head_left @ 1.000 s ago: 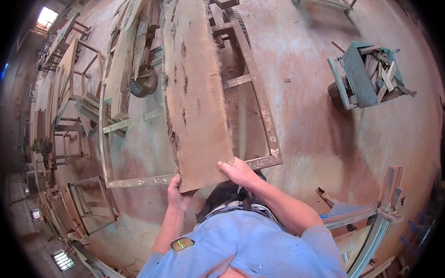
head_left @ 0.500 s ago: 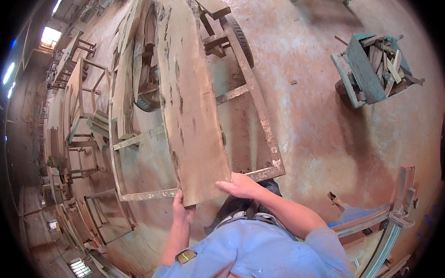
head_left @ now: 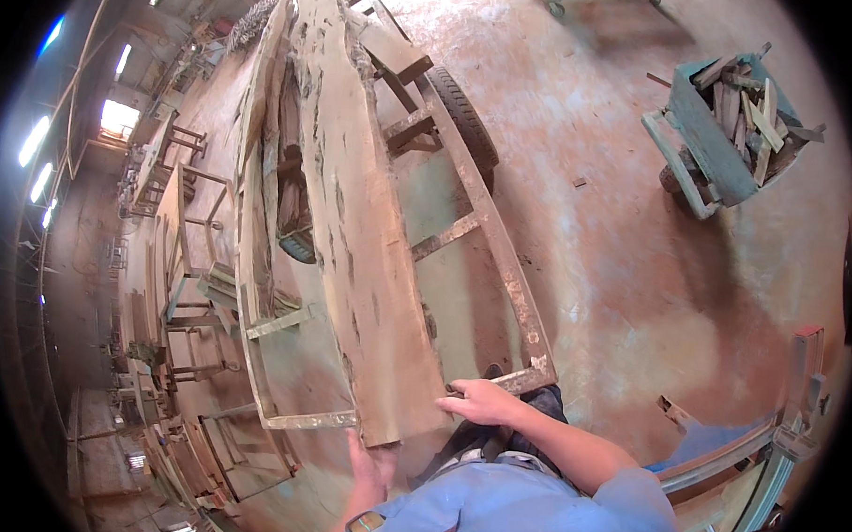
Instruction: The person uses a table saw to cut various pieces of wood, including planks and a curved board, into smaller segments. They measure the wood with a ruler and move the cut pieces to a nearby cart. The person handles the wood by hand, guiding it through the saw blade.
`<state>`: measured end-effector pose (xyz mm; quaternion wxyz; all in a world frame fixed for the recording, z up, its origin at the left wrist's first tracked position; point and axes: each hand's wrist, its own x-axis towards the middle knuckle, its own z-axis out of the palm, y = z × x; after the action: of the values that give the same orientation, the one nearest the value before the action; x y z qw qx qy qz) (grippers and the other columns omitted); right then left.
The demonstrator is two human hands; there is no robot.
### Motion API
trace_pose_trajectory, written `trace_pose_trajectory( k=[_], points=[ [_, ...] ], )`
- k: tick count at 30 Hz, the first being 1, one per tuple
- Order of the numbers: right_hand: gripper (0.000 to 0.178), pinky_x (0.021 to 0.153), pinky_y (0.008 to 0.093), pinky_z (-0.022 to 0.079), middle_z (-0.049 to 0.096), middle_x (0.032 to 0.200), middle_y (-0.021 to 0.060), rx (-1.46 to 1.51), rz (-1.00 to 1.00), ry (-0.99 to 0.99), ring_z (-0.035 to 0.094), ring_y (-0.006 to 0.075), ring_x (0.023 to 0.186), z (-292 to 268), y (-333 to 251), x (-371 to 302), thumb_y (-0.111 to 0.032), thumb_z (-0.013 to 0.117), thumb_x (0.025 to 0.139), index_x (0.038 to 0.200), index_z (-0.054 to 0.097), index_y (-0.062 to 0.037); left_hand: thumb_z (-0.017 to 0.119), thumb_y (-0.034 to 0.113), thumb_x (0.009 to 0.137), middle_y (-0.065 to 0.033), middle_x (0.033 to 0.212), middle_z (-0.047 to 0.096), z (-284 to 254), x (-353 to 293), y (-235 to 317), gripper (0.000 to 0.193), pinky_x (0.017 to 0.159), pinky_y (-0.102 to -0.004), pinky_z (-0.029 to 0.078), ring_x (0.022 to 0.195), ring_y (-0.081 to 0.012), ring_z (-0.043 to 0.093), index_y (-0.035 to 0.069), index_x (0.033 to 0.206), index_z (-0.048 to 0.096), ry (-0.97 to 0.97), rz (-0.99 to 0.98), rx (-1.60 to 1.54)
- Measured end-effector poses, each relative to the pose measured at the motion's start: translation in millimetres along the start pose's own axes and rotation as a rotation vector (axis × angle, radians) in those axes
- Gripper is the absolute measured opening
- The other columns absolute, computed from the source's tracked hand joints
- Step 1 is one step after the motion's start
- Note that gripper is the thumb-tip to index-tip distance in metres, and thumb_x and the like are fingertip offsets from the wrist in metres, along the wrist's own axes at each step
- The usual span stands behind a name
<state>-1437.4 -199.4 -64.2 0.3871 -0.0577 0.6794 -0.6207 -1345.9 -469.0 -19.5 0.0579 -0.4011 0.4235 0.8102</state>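
Observation:
A long, pale wooden plank [head_left: 387,302] with rough live edges and dark cracks runs away from me over a metal-framed cart [head_left: 510,269]. My right hand [head_left: 482,402] grips the right edge of its near end, with the fingers partly hidden. At the left corner of that end, my left hand [head_left: 372,459] holds the plank from the side and below, and the board hides part of its fingers. The near end juts past the cart's front bar toward my body. Other rough-edged boards [head_left: 256,166] lie on the cart to the left of the plank.
A rubber tyre [head_left: 464,113] shows at the cart's right side. Further right stands a green wheeled bin [head_left: 717,135] full of wood offcuts. Metal-frame tables [head_left: 189,211] and stacked timber line the left. A metal rail frame [head_left: 776,447] is at lower right.
The plank's near end, the cart and both hands now appear lower in the picture and slightly right, as the whole view has shifted. Both hands keep hold of the plank.

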Motion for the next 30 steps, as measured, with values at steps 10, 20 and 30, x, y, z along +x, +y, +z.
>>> trace_pose_trajectory(
  k=[10,20,30],
  points=[
    [0.054,0.083,0.0323,0.053,0.071,0.104,0.017,0.489,0.019,0.304,0.068,0.0194,0.089,-47.1,35.8,-11.8,-0.034,0.064,0.093,0.126,0.059,0.0074,0.045,0.054,0.098,-0.0129,0.152,0.036,37.4,-10.4,-12.3,0.065,0.113,-0.062,0.029,0.138,-0.0363,0.035,0.012,0.147,0.035,0.005,-0.037,-0.051],
    [0.038,0.061,0.0241,0.048,0.065,0.086,0.0014,0.764,0.043,0.325,0.057,0.0076,0.069,-62.0,44.8,-20.9,-0.028,0.063,0.096,0.118,0.062,0.0029,0.036,0.055,0.101,-0.0118,0.148,0.041,36.7,-7.7,-15.1,0.062,0.107,-0.0571,0.037,0.134,-0.0357,0.04,0.013,0.146,0.037,0.07,-0.027,-0.007],
    [0.029,0.06,0.0239,0.046,0.064,0.084,0.0029,0.79,0.059,0.377,0.058,0.0086,0.069,-61.3,57.0,-16.9,-0.027,0.058,0.099,0.11,0.064,-0.0008,0.031,0.054,0.103,-0.0136,0.151,0.038,36.1,-5.1,-12.9,0.062,0.11,-0.055,0.037,0.136,-0.0349,0.04,0.011,0.149,0.033,0.095,-0.038,-0.015]
  ],
)
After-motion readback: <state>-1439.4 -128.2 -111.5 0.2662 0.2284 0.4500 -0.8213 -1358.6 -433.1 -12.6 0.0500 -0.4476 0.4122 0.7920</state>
